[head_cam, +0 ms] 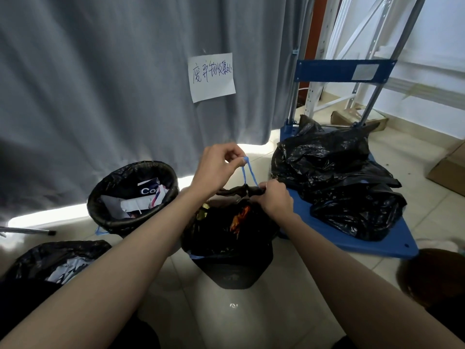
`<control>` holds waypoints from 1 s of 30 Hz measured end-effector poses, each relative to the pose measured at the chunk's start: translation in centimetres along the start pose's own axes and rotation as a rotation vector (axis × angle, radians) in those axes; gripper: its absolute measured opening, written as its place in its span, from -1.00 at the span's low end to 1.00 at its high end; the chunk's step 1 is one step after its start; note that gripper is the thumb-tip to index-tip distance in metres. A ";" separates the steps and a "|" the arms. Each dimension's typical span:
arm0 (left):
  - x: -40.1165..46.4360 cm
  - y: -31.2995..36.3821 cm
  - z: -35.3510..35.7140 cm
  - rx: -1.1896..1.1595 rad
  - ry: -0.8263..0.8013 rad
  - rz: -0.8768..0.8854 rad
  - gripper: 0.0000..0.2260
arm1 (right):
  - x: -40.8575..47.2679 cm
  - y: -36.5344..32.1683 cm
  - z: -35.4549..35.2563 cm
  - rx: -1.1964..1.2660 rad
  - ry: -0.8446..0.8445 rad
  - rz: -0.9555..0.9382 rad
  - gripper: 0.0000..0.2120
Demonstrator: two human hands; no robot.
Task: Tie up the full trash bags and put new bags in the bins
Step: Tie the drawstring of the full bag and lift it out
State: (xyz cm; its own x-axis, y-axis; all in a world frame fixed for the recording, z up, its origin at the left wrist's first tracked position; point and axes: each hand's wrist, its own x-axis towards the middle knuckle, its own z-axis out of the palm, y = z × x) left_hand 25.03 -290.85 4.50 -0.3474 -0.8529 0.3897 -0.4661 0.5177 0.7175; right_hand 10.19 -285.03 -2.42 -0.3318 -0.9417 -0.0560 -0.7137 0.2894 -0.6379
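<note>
A full black trash bag (221,230) sits in a dark bin (234,273) on the floor in front of me. Its mouth is gathered at the top. My left hand (214,167) pinches the blue drawstring (247,172) and holds its loop up above the bag. My right hand (275,200) grips the gathered neck of the bag where the string comes out. A second bin (130,197) lined with a black bag stands to the left, open, with paper waste inside. Another open black bag (50,260) with papers lies at the lower left.
A blue platform trolley (372,243) at the right carries two black bags (334,177). A grey curtain (113,84) with a handwritten paper sign (211,76) hangs behind the bins. Cardboard boxes (450,170) lie at the far right. A white metal rack stands behind the trolley.
</note>
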 end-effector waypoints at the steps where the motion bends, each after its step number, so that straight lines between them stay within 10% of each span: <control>1: 0.0 0.0 0.0 0.012 -0.006 0.007 -0.94 | -0.1 -0.3 0.0 0.039 0.008 -0.041 -0.84; 9: 0.2 0.4 0.4 -0.002 -0.014 0.028 -0.95 | -0.1 -2.3 -0.5 0.319 0.063 -0.346 -0.81; 23: -1.6 -3.1 -0.4 0.290 -0.286 -0.020 -0.73 | -0.2 -1.3 -0.9 0.485 0.074 -0.240 -0.91; 30: -1.9 -4.3 0.5 0.562 -0.272 0.063 -0.95 | -0.5 -1.3 -1.0 0.479 0.128 -0.277 -0.77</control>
State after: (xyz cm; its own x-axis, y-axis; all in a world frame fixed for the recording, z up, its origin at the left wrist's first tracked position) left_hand 27.31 -291.38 0.42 -0.5482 -0.8102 0.2077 -0.7690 0.5859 0.2559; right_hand 10.67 -284.78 -0.84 -0.2655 -0.9344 0.2376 -0.4346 -0.1040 -0.8946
